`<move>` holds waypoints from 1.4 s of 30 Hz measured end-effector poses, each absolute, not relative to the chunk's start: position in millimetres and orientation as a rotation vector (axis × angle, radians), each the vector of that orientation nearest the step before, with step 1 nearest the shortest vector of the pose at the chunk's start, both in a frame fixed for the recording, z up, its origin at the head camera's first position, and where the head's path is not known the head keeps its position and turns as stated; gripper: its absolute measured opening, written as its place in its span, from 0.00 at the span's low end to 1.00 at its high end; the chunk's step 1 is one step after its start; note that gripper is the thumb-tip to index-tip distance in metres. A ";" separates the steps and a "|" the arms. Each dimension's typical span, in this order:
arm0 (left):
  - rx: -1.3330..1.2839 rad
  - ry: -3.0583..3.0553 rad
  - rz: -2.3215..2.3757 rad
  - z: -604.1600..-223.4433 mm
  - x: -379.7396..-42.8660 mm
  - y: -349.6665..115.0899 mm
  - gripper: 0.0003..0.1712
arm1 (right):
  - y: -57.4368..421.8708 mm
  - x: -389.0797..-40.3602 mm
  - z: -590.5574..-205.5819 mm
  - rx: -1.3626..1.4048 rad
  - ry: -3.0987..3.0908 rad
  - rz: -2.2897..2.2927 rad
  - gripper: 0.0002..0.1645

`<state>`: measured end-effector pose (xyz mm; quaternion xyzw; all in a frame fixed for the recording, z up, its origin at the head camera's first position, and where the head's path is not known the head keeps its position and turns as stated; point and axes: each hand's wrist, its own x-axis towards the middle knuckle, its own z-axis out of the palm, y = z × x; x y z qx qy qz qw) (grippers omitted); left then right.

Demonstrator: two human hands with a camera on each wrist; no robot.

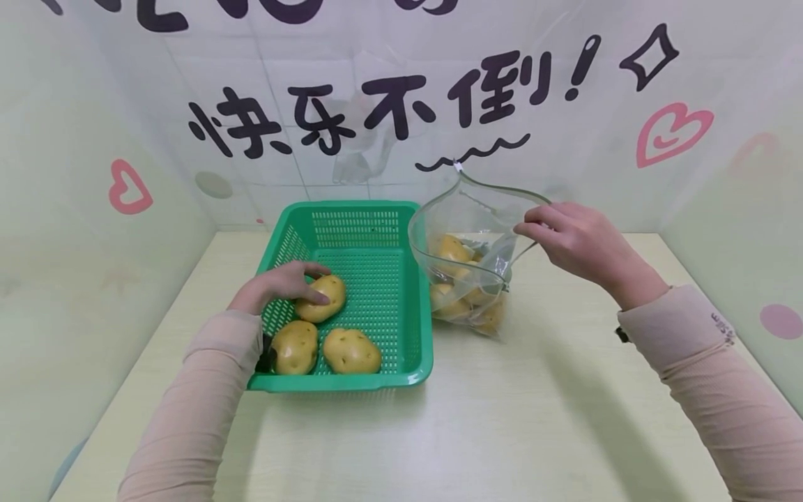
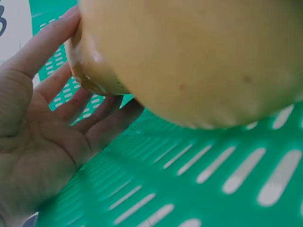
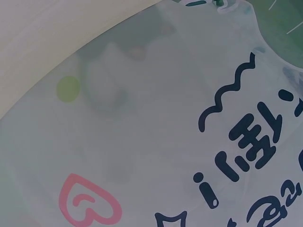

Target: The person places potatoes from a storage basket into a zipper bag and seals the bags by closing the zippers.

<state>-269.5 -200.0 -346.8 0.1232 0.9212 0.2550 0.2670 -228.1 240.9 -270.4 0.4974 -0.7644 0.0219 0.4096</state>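
Note:
Inside a green plastic basket (image 1: 417,376), my left hand (image 1: 282,284) grips the rearmost potato (image 1: 329,296), thumb on its near side and fingers around its far side. Two more potatoes lie by the front wall: one on the left (image 1: 296,347) and one (image 1: 353,351) to its right. In the left wrist view, a near potato (image 2: 199,56) partly covers the potato (image 2: 97,61) at my left hand's (image 2: 52,118) fingers. My right hand (image 1: 577,240) pinches the rim of a clear zip bag (image 1: 470,209), its mouth wide apart. Several potatoes (image 1: 452,300) sit in the bag.
Basket and bag stand side by side on a pale table (image 1: 502,418). Behind them hangs a white printed backdrop (image 1: 389,160) with black characters and pink hearts. The right wrist view shows mostly this backdrop (image 3: 142,118), without the hand.

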 end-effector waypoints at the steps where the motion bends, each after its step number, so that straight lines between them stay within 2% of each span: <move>1: 0.337 2.488 0.687 -346.9 -269.3 -200.2 0.41 | 240.9 -228.1 -270.5 1.252 -1.927 0.055 0.21; 10: 0.341 2.468 0.698 -346.7 -269.2 -198.8 0.44 | 241.1 -227.6 -270.4 1.242 -1.938 0.048 0.20; 42: 0.347 2.475 0.850 -344.2 -268.9 -199.5 0.42 | 241.4 -226.0 -269.6 1.246 -1.948 0.051 0.20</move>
